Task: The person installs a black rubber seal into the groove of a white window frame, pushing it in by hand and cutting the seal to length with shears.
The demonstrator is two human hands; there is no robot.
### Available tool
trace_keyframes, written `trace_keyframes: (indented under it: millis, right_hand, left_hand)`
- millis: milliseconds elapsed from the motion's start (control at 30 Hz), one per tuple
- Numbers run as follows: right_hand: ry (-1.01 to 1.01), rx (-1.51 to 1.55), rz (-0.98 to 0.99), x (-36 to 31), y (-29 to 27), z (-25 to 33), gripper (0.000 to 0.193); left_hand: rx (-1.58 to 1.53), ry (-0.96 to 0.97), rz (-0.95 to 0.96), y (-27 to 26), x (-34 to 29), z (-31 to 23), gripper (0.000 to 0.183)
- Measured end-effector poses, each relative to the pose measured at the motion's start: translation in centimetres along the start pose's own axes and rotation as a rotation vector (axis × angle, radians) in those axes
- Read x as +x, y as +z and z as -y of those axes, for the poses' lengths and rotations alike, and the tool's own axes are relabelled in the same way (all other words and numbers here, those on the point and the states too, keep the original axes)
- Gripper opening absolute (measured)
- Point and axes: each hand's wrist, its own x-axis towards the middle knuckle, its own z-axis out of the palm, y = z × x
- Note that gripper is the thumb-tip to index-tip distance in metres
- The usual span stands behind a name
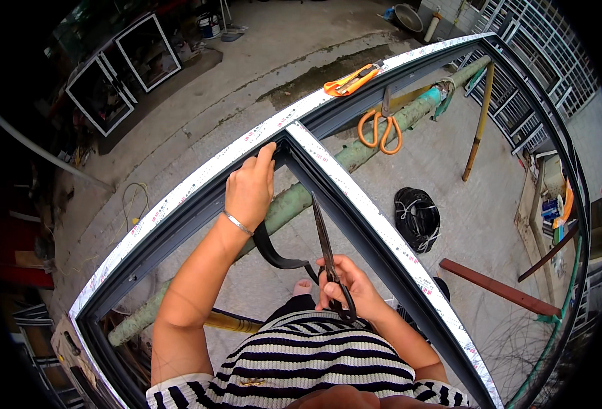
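Note:
A large window frame (178,184) with white printed film and dark grooves spans the view, split by a crossbar (355,191). My left hand (250,187) is at the inner corner where the crossbar meets the far side, fingers curled and one fingertip against the groove. A black rubber strip (268,249) hangs from beneath this hand and curves toward my right hand (349,286). That hand grips black scissors (325,235), blades pointing up and away, near the strip's lower end. My left palm is hidden, as is the part of the strip under it.
An orange utility knife (352,80) lies on the frame's far side. Orange-handled scissors (381,131) rest just inside it. A green pole (355,155) runs beneath the frame. On the floor are a black coil (417,219) and a red-brown bar (499,290).

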Motion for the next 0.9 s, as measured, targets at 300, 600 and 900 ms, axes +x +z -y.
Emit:
trace_keyframes:
  millis: [300,600,900]
  right_hand:
    - [0.046,-0.225,-0.125,2.3,2.2,2.6,0.032]
    - [0.032,-0.298,-0.211,2.4,2.5,2.1,0.029]
    - [-0.013,-0.282,-0.230,0.9,2.3,1.7,0.030]
  left_hand:
    - [-0.100,-0.014,-0.012,0.0,-0.3,0.1,0.030]
    - [-0.656,-0.348,0.216,-3.7,-2.4,1.3,0.037]
    - [-0.418,-0.285,0.247,-6.2,-1.1,-0.4,0.033]
